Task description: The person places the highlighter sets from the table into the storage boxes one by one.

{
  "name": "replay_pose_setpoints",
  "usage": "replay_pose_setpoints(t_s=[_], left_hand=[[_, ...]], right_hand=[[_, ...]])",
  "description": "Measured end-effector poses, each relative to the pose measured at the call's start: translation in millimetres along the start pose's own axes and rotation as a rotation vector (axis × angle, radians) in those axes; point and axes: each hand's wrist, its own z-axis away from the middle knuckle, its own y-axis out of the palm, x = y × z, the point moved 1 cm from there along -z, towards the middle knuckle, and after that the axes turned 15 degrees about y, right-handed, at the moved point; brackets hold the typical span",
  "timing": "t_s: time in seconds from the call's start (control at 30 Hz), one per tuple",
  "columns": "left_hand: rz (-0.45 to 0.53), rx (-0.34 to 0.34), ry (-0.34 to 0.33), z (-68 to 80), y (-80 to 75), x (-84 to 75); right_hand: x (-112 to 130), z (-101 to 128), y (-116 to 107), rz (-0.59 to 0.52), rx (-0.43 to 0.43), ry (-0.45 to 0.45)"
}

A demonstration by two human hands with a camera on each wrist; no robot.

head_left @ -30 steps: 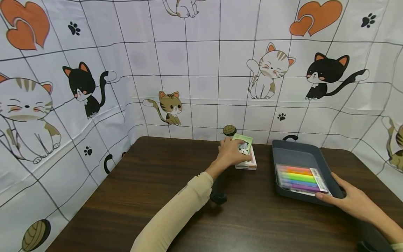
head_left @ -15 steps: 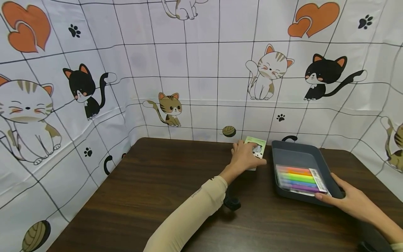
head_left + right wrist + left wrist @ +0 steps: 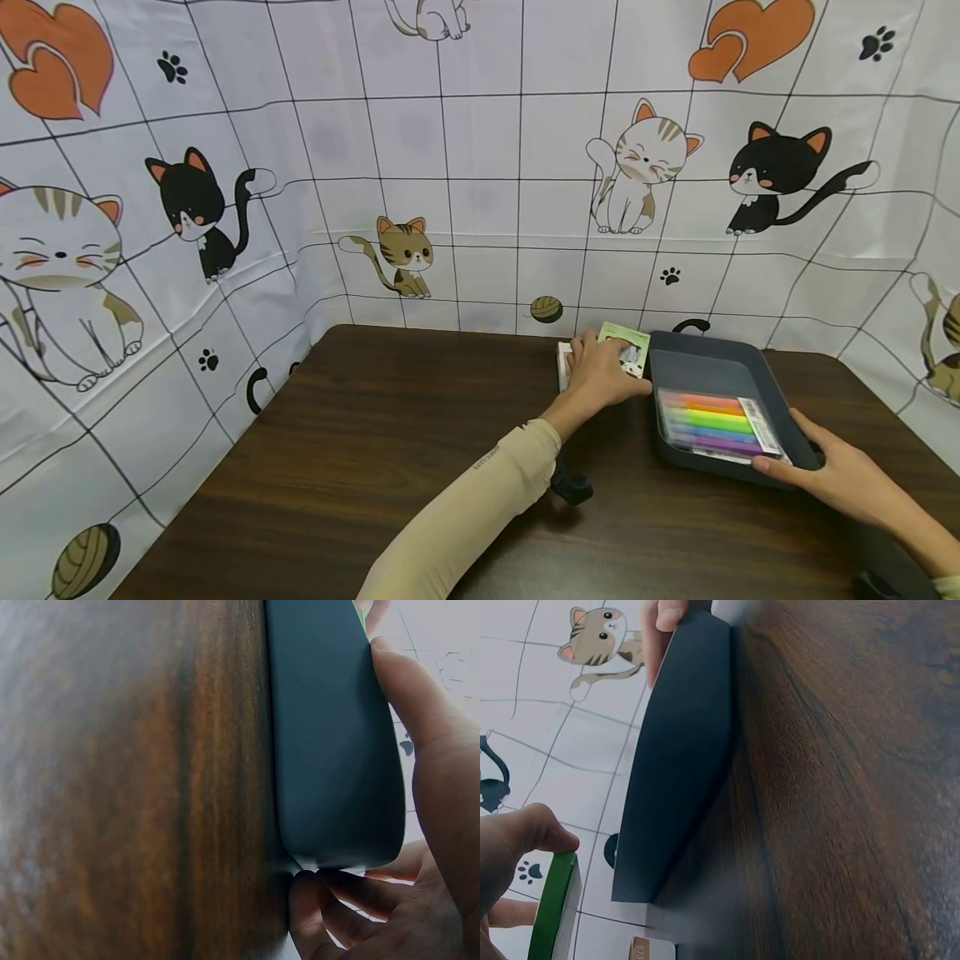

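Observation:
My left hand (image 3: 606, 372) grips a small green and white box (image 3: 630, 347), held upright against the left rim of a dark grey tray (image 3: 712, 362). In the left wrist view the box's green edge (image 3: 552, 915) sits under my thumb, beside the tray's wall (image 3: 682, 757). A clear pack of coloured markers (image 3: 711, 421) lies in the tray's near half. My right hand (image 3: 798, 462) grips the tray's near right corner, thumb along the wall (image 3: 424, 727) and fingers curled under the tray (image 3: 337, 915).
A second small white box (image 3: 564, 365) lies on the dark wooden table (image 3: 375, 467) just left of my left hand. A cat-print cloth (image 3: 450, 167) walls in the back and both sides. A black wrist mount (image 3: 572, 485) hangs under my left forearm.
My left hand has carried the green box to the right, off the white box, up to the tray's left rim. My right hand has stayed on the tray's corner.

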Motion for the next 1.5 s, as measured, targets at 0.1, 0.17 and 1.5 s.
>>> replay_pose_setpoints(t_s=[0.1, 0.17, 1.5], left_hand=[[-0.004, -0.002, -0.014, -1.4, 2.1, -2.1], [0.000, -0.001, -0.017, -2.8, 3.9, -3.2], [0.031, -0.029, 0.101, -20.8, 26.1, -30.4]], right_hand=[[-0.1, 0.3, -0.1, -0.002, -0.002, -0.002], [-0.1, 0.7, 0.3, -0.004, -0.002, -0.006], [-4.4, 1.8, 2.5, -0.038, -0.023, -0.045]])
